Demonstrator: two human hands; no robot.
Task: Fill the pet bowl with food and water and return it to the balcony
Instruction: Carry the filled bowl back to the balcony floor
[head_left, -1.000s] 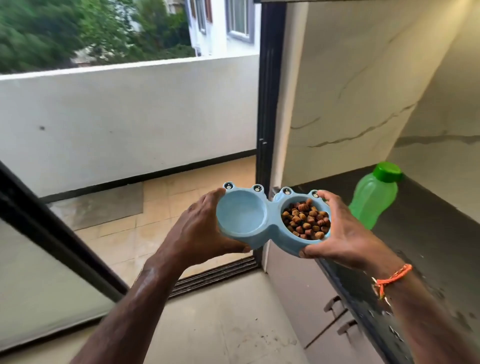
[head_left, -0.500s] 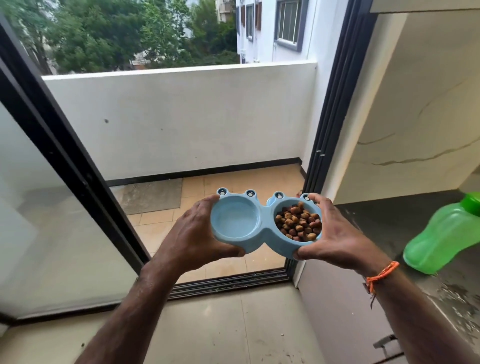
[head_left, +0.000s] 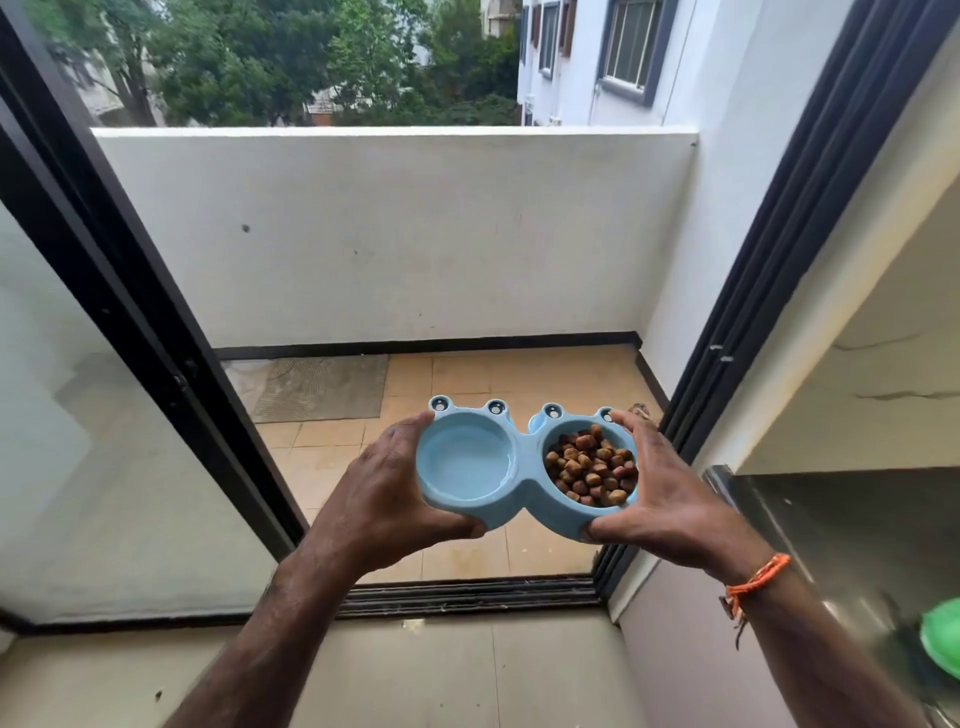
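A light blue double pet bowl (head_left: 524, 470) with frog-eye bumps is held level in the air in front of the open balcony doorway. Its left cup holds water (head_left: 465, 460); its right cup is heaped with brown kibble (head_left: 592, 465). My left hand (head_left: 387, 499) grips the bowl's left end, thumb underneath and fingers over the far rim. My right hand (head_left: 660, 506) grips the right end the same way, an orange thread around its wrist. The tan-tiled balcony floor (head_left: 519, 379) lies beyond and below the bowl.
A black sliding-door frame (head_left: 135, 322) slants down the left with glass beside it, another black frame (head_left: 769, 270) on the right, and a door track (head_left: 467, 595) across the threshold. A grey mat (head_left: 322, 387) lies on the balcony. A dark counter (head_left: 857, 530) and green bottle (head_left: 943, 636) are at right.
The view has swung from the counter to face the balcony opening squarely. Both hands kept their grip on the bowl; the green bottle slid to the right edge.
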